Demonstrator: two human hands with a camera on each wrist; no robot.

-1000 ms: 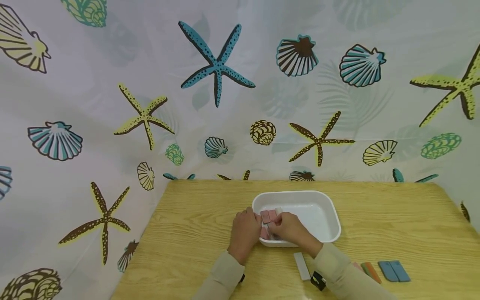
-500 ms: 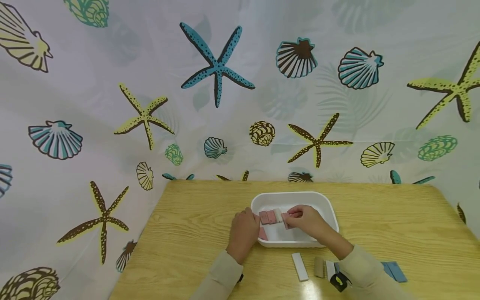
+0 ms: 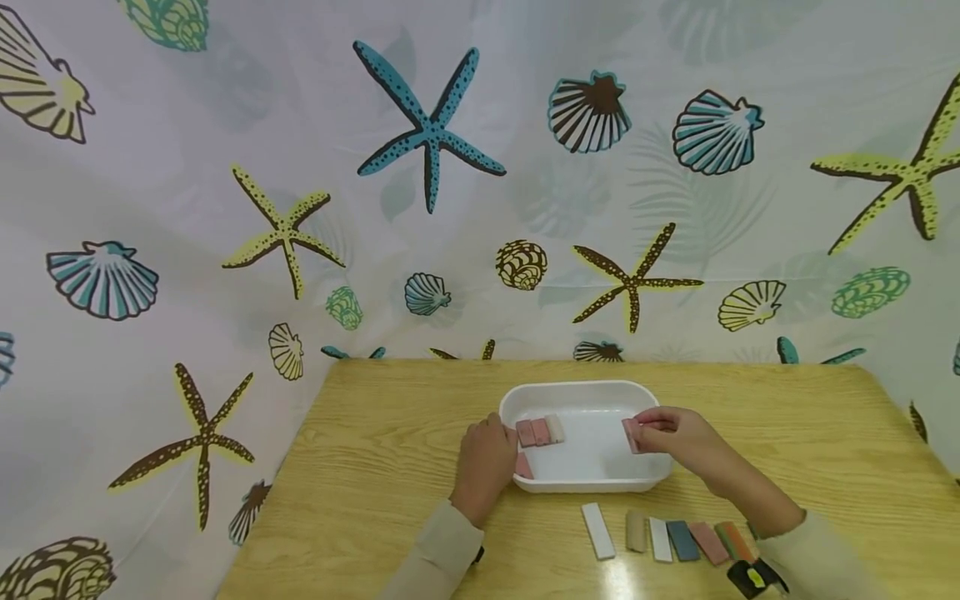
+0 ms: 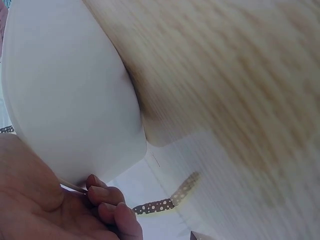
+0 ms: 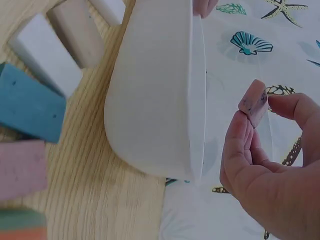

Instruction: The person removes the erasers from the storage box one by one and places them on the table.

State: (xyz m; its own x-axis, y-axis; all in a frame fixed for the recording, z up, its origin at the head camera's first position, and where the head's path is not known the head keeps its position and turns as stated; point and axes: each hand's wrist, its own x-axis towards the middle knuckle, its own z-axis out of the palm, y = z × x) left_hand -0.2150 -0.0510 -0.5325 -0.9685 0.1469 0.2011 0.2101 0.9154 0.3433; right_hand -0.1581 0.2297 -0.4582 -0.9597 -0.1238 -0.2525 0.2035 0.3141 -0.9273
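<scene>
My left hand [image 3: 486,460] grips the left rim of a white plastic tub [image 3: 592,486], its fingers curled over the edge in the left wrist view. My right hand [image 3: 688,443] pinches a small pink eraser [image 5: 254,103] between thumb and fingertips. In the head view that eraser overlaps the tub's right end; dark marks show on its face. Inside the tub, at the left, two pink erasers [image 3: 533,432] lie side by side with a cream eraser [image 3: 555,428] against them. Close to my left hand, another pink piece [image 3: 523,467] sits in the front left corner.
In front of the tub, a loose row lies on the wooden table [image 3: 405,417]: a long white block [image 3: 598,531], then tan [image 3: 636,532], white [image 3: 661,540], blue [image 3: 683,540], pink [image 3: 708,542] and orange-green [image 3: 734,542] erasers. A patterned curtain [image 3: 465,317] hangs behind.
My right hand has lifted a pink eraser from the pile at the tub's left and carried it to the right end. My left hand has stayed on the rim.
</scene>
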